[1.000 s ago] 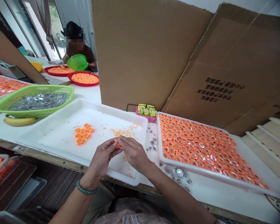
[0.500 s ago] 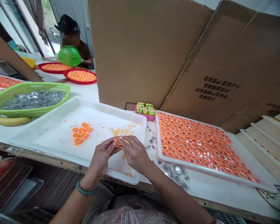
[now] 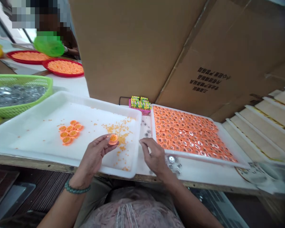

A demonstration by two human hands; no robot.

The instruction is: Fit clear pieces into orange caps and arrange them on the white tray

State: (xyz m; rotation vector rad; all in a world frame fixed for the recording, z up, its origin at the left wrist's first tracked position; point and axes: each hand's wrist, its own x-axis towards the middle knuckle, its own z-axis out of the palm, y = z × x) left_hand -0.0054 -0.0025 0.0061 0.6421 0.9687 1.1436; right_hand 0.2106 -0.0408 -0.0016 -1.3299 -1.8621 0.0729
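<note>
A small orange cup (image 3: 113, 138) with a yellow-orange filling sits upright over the right end of a white tray (image 3: 47, 139), pinched between the thumb and fingers of the left hand (image 3: 92, 158), whose wrist wears a beaded bracelet (image 3: 77, 187). The right hand (image 3: 155, 155) hovers just beyond the tray's right rim, fingers bent and thumb close to the forefinger; whether it grips anything, I cannot tell. Yellow-orange bits (image 3: 120, 129) lie scattered beneath and behind the cup, and a cluster of similar cups (image 3: 70, 132) stands farther left in the tray. Loose clear pieces (image 3: 175, 164) rest on the worktop (image 3: 201, 171) beside the right hand, near a second tray (image 3: 239, 163) packed with orange pieces (image 3: 185, 129). Behind, a pink basket (image 3: 146, 112) of yellow-green packets (image 3: 140, 103) stands before tall cardboard (image 3: 133, 47). At far left are a green basket (image 3: 26, 109) of clear pieces and, beyond it, two red trays (image 3: 67, 75) near a co-worker (image 3: 72, 50) with a green bowl (image 3: 49, 46).
</note>
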